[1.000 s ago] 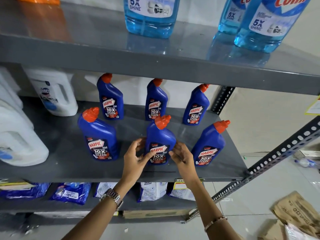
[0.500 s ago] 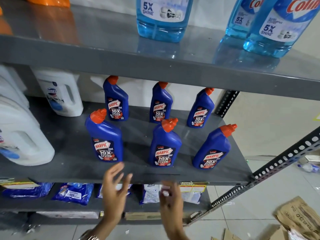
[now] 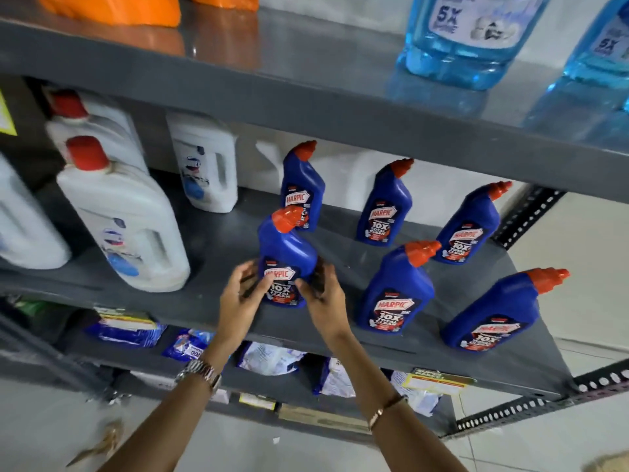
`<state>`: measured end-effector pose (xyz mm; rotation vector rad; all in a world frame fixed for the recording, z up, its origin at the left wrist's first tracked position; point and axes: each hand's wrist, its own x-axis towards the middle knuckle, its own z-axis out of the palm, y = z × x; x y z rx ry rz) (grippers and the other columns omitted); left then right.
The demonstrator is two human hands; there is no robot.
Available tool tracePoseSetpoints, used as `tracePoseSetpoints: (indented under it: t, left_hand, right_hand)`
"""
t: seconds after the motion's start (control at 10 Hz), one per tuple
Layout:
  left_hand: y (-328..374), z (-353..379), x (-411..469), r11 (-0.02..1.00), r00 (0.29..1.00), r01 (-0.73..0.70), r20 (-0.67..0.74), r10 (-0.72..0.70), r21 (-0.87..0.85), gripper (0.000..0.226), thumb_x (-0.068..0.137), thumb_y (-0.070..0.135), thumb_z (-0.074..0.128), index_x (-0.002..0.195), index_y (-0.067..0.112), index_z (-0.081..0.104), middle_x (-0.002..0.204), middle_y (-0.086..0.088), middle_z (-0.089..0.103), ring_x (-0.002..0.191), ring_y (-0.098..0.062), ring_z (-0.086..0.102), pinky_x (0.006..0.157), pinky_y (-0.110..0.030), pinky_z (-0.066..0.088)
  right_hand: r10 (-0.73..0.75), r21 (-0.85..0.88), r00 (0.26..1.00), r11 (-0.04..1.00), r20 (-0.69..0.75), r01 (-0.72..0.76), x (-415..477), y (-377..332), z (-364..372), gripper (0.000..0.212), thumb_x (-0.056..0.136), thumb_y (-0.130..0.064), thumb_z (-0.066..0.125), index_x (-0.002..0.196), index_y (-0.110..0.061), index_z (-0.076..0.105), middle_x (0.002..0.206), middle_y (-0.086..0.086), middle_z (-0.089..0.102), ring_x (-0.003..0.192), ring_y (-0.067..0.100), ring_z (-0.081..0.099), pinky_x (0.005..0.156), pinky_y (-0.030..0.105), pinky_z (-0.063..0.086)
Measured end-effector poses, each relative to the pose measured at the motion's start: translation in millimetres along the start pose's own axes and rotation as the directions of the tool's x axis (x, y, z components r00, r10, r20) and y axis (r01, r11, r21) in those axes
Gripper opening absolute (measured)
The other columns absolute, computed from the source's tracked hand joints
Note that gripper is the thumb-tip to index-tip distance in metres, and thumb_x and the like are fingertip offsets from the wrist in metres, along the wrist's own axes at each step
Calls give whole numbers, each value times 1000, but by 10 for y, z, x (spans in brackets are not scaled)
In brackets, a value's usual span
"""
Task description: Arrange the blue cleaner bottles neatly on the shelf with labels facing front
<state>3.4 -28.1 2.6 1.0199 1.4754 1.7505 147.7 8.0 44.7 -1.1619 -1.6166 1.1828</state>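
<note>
Several dark blue cleaner bottles with orange caps stand in two rows on the grey middle shelf (image 3: pixel 357 267), labels turned to the front. My left hand (image 3: pixel 243 298) and my right hand (image 3: pixel 323 299) clasp the base of the front left bottle (image 3: pixel 286 253) from either side. The front middle bottle (image 3: pixel 396 291) and the front right bottle (image 3: pixel 497 311) stand free to the right. Behind them are the back left bottle (image 3: pixel 303 185), the back middle bottle (image 3: pixel 386 206) and the back right bottle (image 3: pixel 471 226).
Big white jugs with red caps (image 3: pixel 126 219) fill the left of the same shelf. Light blue glass-cleaner bottles (image 3: pixel 466 39) and orange packs (image 3: pixel 112 6) sit on the shelf above. Packets (image 3: pixel 126 330) lie on the shelf below.
Both hands let go of the front middle bottle, dropped below the shelf edge, then came up and closed around the front left bottle. The view swung left.
</note>
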Motion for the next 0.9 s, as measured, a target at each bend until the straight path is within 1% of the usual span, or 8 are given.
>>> tracePoseSetpoints:
  t: [0.1,0.2,0.3,0.4,0.6,0.7,0.8,0.9]
  left_hand:
    - [24,-35,4,999,1000,-10,7,10,54,25,78,32,67,97,42,56,102,11,66,90,2,65,74,-9,50]
    - [46,-67,-45,997,1000,-8,23,7,75,26,80,28,68,98,42,55,102,11,66,91,1,65,74,-12,52]
    - [56,-90,-114,996,999,-7,38,3,91,27,79,26,68,97,41,55,101,12,67,91,1,66,75,-17,55]
    - [75,-84,-146,996,999,-4,46,0,89,29,80,23,68,96,43,55,101,15,66,90,4,65,74,-12,53]
    - [90,-98,-142,997,997,33,66,-37,72,27,72,39,67,96,43,54,102,14,65,92,2,65,79,-23,53]
    - [120,-90,-157,996,996,39,72,-45,81,29,70,43,65,97,43,54,102,15,64,92,4,64,77,-18,54]
    - [131,-41,-216,1000,1000,29,-2,-29,-7,32,73,36,68,103,38,55,108,13,63,100,2,62,74,-8,50]
    - [114,3,-441,997,980,-1,-198,-14,-77,40,74,24,70,111,30,54,114,8,60,110,-7,58,75,-5,48]
  right_hand:
    - [11,10,1000,1000,12,-12,2,4,-3,38,87,-9,61,122,-13,46,120,13,62,106,18,61,89,28,53]
    - [-3,20,1000,1000,24,2,-61,13,-27,38,87,-7,60,122,-14,47,114,8,64,100,12,62,86,22,52]
    - [-22,26,999,999,37,21,-154,13,-54,35,88,-6,60,116,-22,48,110,4,65,100,11,63,87,22,52]
    - [-34,41,999,999,40,32,-194,23,-78,36,88,-5,59,113,-27,46,112,5,64,102,11,63,87,17,51]
    - [-29,48,999,999,37,27,-197,36,-67,35,88,-5,59,117,-22,47,115,7,64,105,14,62,87,18,51]
    - [-13,50,999,999,40,11,-204,19,-60,35,89,-5,58,118,-20,47,116,9,63,106,14,62,85,15,52]
    - [-10,78,1000,997,-4,10,-241,36,-27,37,89,-6,58,123,-13,46,122,9,60,112,14,59,94,27,52]
    - [45,132,986,991,-162,-23,-486,58,20,42,89,-10,59,129,-14,45,129,3,56,121,13,53,97,23,48]
